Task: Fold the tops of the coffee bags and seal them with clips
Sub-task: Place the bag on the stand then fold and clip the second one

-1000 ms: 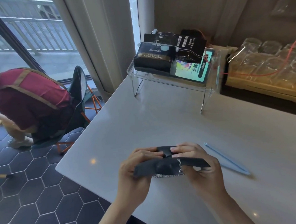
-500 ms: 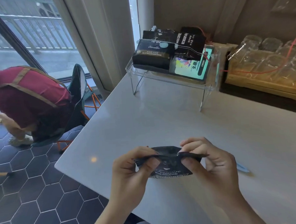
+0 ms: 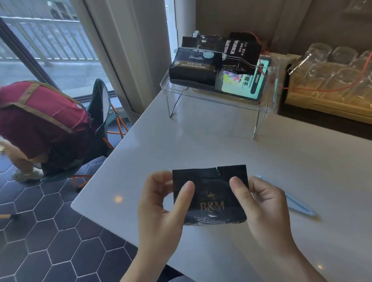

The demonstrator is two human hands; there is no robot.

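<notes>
Item: black coffee bag (image 3: 211,198), held upright over the near table (image 3: 223,139) edge, top unfolded, a tear in its upper rim. Left hand (image 3: 160,209) pinches the bag's upper left side; right hand (image 3: 261,203) pinches the upper right. Blue clip (image 3: 298,204) lies on the table at 3 o'clock, just beyond the right hand. Clear rack (image 3: 219,96) of further bags at 12 o'clock, far. Step judged: fold not begun; next, roll the top down, then reach for the clip.

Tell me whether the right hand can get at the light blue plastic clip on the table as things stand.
Probably yes. The light blue plastic clip lies on the white table just beside the right hand, nothing between them. But that hand is pinching the black foil coffee bag and must let go first.
</notes>
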